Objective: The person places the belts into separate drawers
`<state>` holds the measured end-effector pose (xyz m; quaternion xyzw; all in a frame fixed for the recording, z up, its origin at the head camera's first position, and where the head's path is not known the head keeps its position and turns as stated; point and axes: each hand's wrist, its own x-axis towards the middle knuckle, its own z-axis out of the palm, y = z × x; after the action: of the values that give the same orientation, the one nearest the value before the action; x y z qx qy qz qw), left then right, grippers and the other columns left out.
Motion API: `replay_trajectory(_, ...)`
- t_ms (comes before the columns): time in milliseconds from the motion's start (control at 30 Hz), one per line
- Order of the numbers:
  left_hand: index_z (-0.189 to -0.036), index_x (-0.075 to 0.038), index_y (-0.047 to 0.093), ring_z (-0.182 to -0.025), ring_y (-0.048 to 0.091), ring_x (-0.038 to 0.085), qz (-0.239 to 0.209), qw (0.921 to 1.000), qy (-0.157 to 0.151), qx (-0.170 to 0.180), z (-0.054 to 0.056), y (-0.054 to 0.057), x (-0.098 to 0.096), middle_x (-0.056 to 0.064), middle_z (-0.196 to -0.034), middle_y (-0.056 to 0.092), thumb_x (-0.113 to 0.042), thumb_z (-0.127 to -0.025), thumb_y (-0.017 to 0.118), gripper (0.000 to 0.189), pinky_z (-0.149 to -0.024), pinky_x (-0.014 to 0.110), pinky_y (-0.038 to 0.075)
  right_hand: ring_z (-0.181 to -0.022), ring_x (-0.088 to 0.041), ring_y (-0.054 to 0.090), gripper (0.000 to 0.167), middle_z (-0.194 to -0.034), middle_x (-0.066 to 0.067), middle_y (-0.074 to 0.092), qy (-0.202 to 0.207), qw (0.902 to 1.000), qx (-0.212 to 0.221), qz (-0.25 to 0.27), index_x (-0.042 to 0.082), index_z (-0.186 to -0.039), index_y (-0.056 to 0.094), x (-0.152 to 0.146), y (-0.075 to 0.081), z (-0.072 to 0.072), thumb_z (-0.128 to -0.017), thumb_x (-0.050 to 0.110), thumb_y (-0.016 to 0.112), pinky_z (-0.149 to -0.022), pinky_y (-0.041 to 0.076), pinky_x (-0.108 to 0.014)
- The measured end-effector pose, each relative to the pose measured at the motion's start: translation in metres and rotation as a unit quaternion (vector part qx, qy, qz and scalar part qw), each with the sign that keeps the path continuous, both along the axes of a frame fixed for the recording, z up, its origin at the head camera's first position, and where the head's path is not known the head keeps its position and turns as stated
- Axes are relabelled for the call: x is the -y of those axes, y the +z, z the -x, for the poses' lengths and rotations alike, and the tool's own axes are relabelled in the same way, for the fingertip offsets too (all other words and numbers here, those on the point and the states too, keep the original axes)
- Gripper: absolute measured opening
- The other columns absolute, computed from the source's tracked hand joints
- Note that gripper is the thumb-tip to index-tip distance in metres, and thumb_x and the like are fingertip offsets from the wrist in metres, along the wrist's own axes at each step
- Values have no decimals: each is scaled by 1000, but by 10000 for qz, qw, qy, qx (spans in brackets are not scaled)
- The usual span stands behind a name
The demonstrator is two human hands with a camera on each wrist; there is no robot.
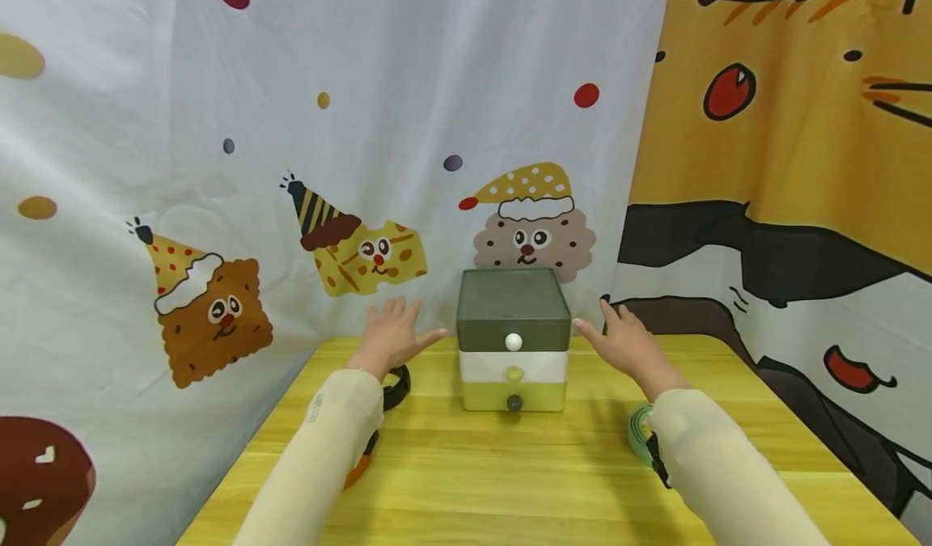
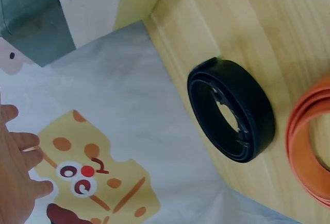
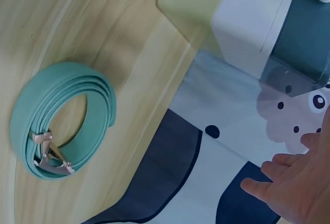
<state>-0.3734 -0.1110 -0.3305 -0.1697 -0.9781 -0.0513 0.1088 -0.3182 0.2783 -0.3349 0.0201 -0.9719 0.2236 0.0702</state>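
Observation:
A small drawer box (image 1: 514, 340) with three stacked drawers, dark green, white and yellow-green, stands near the back of the table. My left hand (image 1: 391, 337) hovers left of it, fingers spread and holding nothing. On the other side my right hand (image 1: 624, 341) is raised the same way, apart from the box. Below the left hand lies a coiled black belt (image 2: 232, 110), with a coiled orange belt (image 2: 309, 141) beside it, partly hidden by the sleeve in the head view. A coiled green belt (image 3: 64, 118) with a metal buckle rests under the right forearm.
The wooden table (image 1: 466, 481) has its far edge against a white curtain (image 1: 393, 61) printed with cartoon snacks. A second curtain (image 1: 801, 158) with an orange and grey cartoon print hangs along the right side.

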Motion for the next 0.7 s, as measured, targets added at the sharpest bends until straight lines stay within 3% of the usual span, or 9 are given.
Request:
replay_trajectory(367, -157, -13, 27, -145, 24, 39, -278, 9995, -152, -65, 2, 14, -17, 20, -157, 29, -71, -95, 40, 87, -114, 64, 14, -137, -58, 23, 99, -155, -36, 17, -200, 9976, 33, 665, -1, -157, 12, 18, 7, -3, -95, 72, 35, -106, 23, -71)
replay_trajectory(700, -159, -15, 24, -147, 23, 35, -731, 9966, -271, 264, 6, 20, -35, 16, -159, 27, -73, -94, 41, 88, -116, 60, 14, -135, -53, 31, 88, -152, -33, 29, -395, 9923, -362, 1120, -1, -156, 22, 34, 14, -10, -99, 64, 41, -105, 29, -67)
